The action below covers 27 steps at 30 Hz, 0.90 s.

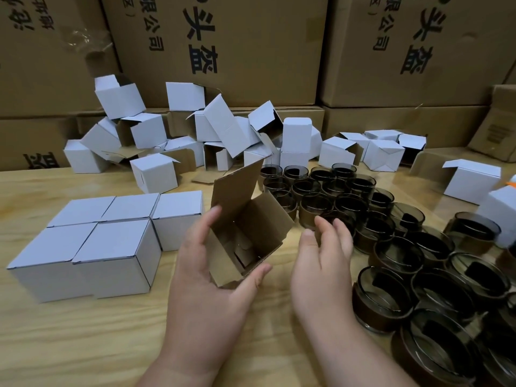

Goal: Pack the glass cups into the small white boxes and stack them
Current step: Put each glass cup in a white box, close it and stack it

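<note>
— What's around you?
— Big brown cartons (251, 51) behind the wooden table (83, 344). Closed white boxes (106, 241) sit left, glass cups (391, 247) right.
— And your hands?
— Your left hand (206, 277) grips an open box (245, 236), lid up, with nothing inside. Your right hand (324, 263) floats beside it, fingers loosely curled, holding nothing.

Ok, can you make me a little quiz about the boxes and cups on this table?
1. True or false: the open small cardboard box already has a cup inside.
2. Which of the hands grips that box: A left hand, B right hand?
3. Fill in: the closed white boxes sit on the person's ____ side, the dark glass cups on the other.

Key: 1 false, it is empty. 2 A; the right one hovers beside it, holding nothing. 3 left.
</note>
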Motion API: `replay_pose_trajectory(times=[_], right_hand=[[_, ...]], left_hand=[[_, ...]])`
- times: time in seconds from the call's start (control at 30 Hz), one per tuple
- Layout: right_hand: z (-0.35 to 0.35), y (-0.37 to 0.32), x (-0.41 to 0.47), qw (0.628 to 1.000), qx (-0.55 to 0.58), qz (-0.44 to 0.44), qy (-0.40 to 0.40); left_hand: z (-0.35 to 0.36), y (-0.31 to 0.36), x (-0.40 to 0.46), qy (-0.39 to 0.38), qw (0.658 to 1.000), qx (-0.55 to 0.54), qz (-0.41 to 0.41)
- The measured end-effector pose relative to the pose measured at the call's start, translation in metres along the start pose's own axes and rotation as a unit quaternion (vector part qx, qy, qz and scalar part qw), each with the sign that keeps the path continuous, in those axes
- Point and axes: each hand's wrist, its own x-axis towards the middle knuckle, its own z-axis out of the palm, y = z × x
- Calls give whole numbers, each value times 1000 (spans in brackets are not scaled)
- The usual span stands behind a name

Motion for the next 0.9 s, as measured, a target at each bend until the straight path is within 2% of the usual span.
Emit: replay_pose_trajectory(times=[0.3,0.43,0.53,0.63,0.73,0.9], right_hand=[[-1,-4,-6,995,-97,-19,0],[-3,-7,-4,979,-198,-45,-16],[-3,-8,-2,974,-221,-47,-20],[-4,-7,-2,981,-188,-53,5],[-8,-10,-2,989,-98,-84,67],[-15,-23,-9,954,-16,-252,162]], left_hand=[[2,-6,-3,6,1000,-1,-13],[3,-7,-2,15,1000,-5,-25],[2,-6,-2,15,999,-3,-37],[1,-6,-2,14,999,0,-47],[1,-4,-3,16,998,-6,-56],[3,-4,-5,0,997,-39,-70]])
